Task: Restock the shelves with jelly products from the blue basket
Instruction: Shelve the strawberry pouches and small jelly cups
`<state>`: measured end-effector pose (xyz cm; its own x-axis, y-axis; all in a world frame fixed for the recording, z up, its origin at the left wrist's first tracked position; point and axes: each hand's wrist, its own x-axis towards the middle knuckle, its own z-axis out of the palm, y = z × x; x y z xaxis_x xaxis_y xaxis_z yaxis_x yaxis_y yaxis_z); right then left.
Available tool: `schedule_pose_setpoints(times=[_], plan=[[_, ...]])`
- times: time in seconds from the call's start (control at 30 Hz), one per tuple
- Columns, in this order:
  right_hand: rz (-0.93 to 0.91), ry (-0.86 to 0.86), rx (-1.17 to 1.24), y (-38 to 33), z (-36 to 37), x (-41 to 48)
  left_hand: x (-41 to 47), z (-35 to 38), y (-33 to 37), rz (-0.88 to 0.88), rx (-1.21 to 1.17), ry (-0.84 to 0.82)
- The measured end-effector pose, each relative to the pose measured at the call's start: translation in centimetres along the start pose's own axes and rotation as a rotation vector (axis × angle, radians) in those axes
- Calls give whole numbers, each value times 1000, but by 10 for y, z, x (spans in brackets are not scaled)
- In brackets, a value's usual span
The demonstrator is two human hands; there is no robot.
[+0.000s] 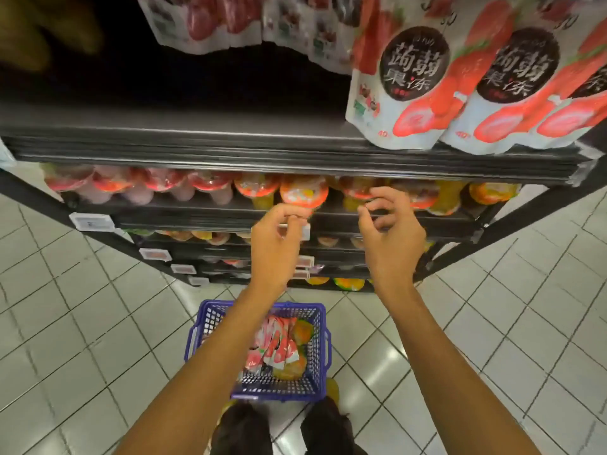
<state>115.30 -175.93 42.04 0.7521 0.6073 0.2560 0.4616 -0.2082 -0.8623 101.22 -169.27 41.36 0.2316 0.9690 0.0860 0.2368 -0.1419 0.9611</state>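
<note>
Seen from the head camera, two bare arms are raised toward a black metal shelving unit [295,149] stocked with jelly products. The left hand [276,244] is held at the front edge of the second shelf, its fingers [292,216] pinched together just below a round orange-lidded jelly cup [303,192]; whether anything is gripped between them cannot be told. The right hand [391,234] is held beside it, its fingers [387,195] curled and slightly apart, with nothing seen in them, in front of a row of red- and orange-lidded cups [203,185] lined along that shelf. On the top shelf, white stand-up pouches printed with red strawberries and a dark round label [414,77] are stood at the right, slightly overhanging the edge, while the left part of that shelf is left dark. White price tags [92,221] are fixed along the lower shelf edges. A blue plastic lattice basket [256,349] is set on the pale tiled floor [82,323] below the arms, near the person's dark shoes [325,425]. Inside it, red-and-white sachets [276,343] and yellow-orange jelly cups [300,333] are piled together.
</note>
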Motion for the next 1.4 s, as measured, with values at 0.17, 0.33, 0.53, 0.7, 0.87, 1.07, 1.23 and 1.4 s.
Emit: schedule_pose_setpoints(times=[0.17,0.33,0.53,0.7,0.87,1.07,1.23,1.4], plan=[[247,-336,-11,70,73,-91,-35,-49,-125,-209,143,-143],[405,-447,-36,145,140,-184,-78,-87,-262,-325,269,-316],[651,-704,-278,259,214,-264,-117,-97,-421,-537,265,-389],[799,-815,-394,355,269,-304,-135,-79,-525,-722,273,-454],[897,-872,-513,448,310,-321,-140,-40,-611,-814,299,-479],[908,-1095,-532,520,351,-340,-155,7,-675,-876,354,-462],[713,-1071,-673,543,359,-354,-162,37,-698,-803,373,-542],[631,-1014,-571,547,352,-348,-170,47,-713,-695,467,-515]])
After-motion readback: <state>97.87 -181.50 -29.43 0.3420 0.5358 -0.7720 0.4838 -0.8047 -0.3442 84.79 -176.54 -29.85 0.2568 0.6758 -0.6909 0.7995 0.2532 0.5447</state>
